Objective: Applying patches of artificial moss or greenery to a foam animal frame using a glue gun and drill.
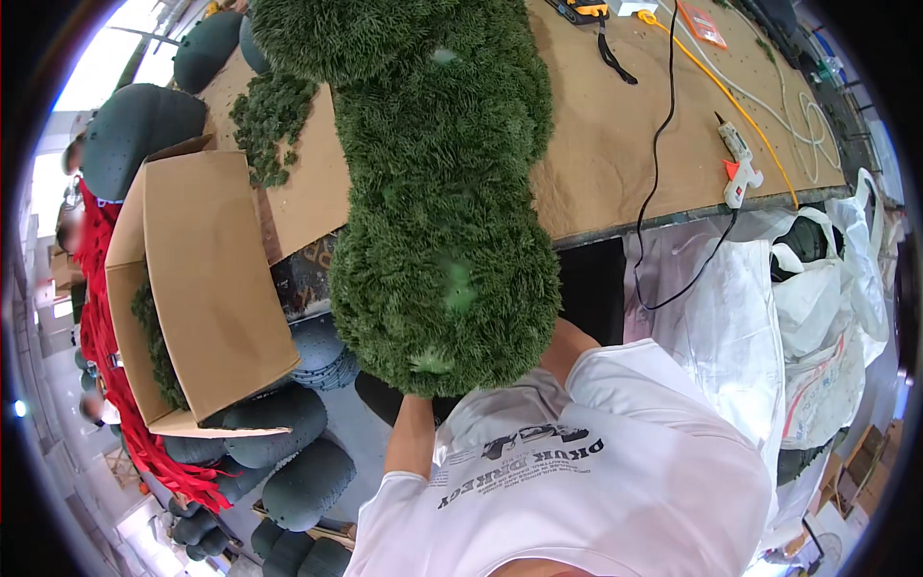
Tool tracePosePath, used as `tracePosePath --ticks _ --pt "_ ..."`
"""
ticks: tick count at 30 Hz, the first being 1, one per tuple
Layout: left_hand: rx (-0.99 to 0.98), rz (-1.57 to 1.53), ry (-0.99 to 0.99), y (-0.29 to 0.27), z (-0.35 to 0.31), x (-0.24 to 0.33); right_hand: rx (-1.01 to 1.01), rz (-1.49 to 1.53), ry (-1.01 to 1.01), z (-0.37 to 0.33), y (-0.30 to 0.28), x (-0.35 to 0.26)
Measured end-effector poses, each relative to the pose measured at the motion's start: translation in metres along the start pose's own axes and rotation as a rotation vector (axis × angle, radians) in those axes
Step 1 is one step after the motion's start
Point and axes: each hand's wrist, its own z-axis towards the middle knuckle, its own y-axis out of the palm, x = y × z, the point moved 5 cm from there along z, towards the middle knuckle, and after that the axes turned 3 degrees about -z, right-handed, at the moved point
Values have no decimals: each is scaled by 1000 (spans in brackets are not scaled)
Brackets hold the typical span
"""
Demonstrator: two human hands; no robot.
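A large figure-like form covered in artificial green foliage (pixel 442 192) stretches from the front edge of the table toward the far side. Its near lobe overhangs that edge, close to my body. Paler green patches show through the leaves in several spots. My left forearm (pixel 411 438) goes up under the near end, and my right forearm (pixel 569 348) passes beneath its right side. Both hands are hidden by the foliage, so their grip does not show.
Right of the form, a glue gun (pixel 738 168) with a black cord lies on the cardboard-covered table (pixel 615 144). Loose green sprigs (pixel 269 120) lie left, beside an open cardboard box (pixel 216 288). Dark rounded shells (pixel 308 486) are stacked below; white sacks (pixel 721 317) hang at right.
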Motion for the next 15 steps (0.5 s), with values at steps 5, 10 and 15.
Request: tracePosePath --ticks 5,10,15 --pt "4 41 31 -28 19 -8 -18 -38 -36 44 -40 21" --pt "-10 40 13 -1 15 20 -99 -76 -90 52 -46 9" --pt "254 -117 -172 -7 -24 31 -82 -122 -165 51 -89 -38"
